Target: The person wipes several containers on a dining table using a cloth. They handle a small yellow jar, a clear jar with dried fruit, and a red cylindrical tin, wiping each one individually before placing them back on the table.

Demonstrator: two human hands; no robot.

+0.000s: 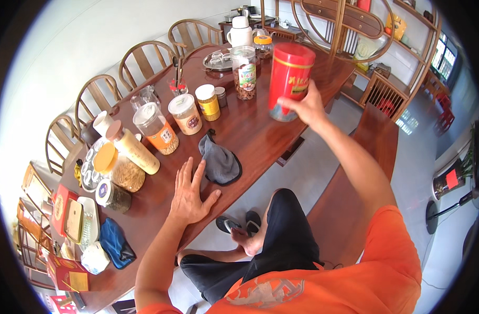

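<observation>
My right hand (pixel 307 107) is wrapped round the lower part of a tall red canister (pixel 290 73) with a gold band near its top. The canister is slightly blurred, and I cannot tell whether its base touches the table. Flat on the dark red wooden table (pixel 166 209) lies my left hand (pixel 189 193), fingers spread and holding nothing. Just right of it is a crumpled grey cloth (pixel 218 159) with a dark edge. Left of the canister stands a clear jar of brown pieces (pixel 245 78), with a yellow jar (pixel 208 103) farther left.
Several lidded food jars (pixel 156 128) line the table, with a blue cloth (pixel 115 243) toward the left end. A white thermos jug (pixel 240 34) and a metal tray (pixel 218 61) stand far back. Wooden chairs (pixel 142 63) line the wall; a long bench (pixel 373 141) is at right.
</observation>
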